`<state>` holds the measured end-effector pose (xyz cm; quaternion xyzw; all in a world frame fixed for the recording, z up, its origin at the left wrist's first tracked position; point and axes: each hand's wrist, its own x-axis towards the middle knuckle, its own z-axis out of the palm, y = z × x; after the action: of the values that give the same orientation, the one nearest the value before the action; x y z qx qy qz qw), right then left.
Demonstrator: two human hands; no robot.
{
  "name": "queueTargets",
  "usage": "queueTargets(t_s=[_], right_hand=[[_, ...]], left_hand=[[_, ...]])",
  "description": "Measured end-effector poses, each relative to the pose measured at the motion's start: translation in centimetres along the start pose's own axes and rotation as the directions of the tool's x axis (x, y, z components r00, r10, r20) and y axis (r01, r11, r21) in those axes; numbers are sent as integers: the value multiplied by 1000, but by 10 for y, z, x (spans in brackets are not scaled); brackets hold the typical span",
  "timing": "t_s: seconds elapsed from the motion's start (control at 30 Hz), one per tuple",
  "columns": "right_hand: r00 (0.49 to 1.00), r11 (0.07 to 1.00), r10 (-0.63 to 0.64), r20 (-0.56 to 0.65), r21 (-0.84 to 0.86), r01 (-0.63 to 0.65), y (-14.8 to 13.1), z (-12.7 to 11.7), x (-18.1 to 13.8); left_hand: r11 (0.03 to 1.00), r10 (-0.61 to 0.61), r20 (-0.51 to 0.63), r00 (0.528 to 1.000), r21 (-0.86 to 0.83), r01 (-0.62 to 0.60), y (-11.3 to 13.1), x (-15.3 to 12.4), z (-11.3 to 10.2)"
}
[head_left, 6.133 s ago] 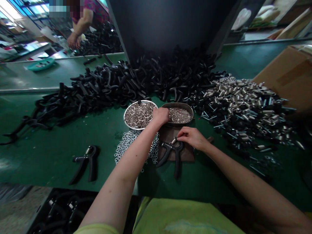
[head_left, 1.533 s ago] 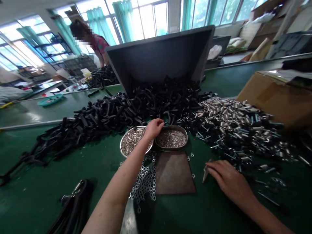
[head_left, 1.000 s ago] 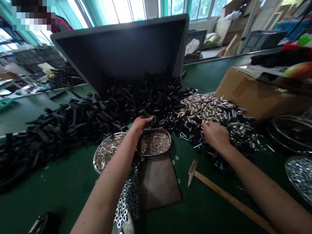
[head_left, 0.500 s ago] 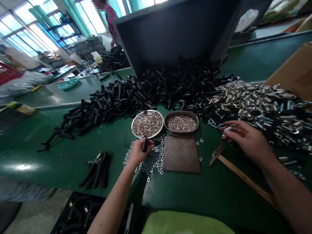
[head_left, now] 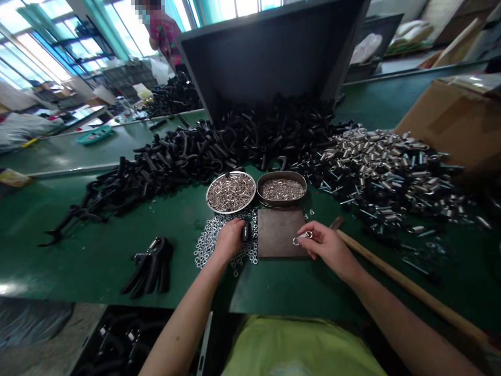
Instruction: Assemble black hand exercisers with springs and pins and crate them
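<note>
While near plate [head_left: 277, 235], spring [head_left: 302, 238] between right fingers [head_left: 315, 228]

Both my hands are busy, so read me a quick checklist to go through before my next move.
1. Spring held in right hand: ok.
2. Black part held in left hand: ok.
3. Black part turned the right way: cannot tell, left hand hides some of it.
4. Hammer off the brown plate: ok, lying to its right.
5. Loose nuts well away from the brown plate: not ok, close along its left edge.

No readable text or numbers anywhere.
</note>
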<state>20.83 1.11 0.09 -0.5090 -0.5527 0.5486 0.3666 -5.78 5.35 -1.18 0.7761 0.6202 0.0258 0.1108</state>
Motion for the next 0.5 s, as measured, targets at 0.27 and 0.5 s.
queueTargets(t_s=[0.27,0.5], right_hand=[[999,999,35,2,37,-35,5,3,-14],[998,995,62,14,71,-63,11,6,-20]], left_hand=[[994,107,72,992,22,-109,-5,-8,-9],[994,90,119,989,53,-97,-7,-8,-9]])
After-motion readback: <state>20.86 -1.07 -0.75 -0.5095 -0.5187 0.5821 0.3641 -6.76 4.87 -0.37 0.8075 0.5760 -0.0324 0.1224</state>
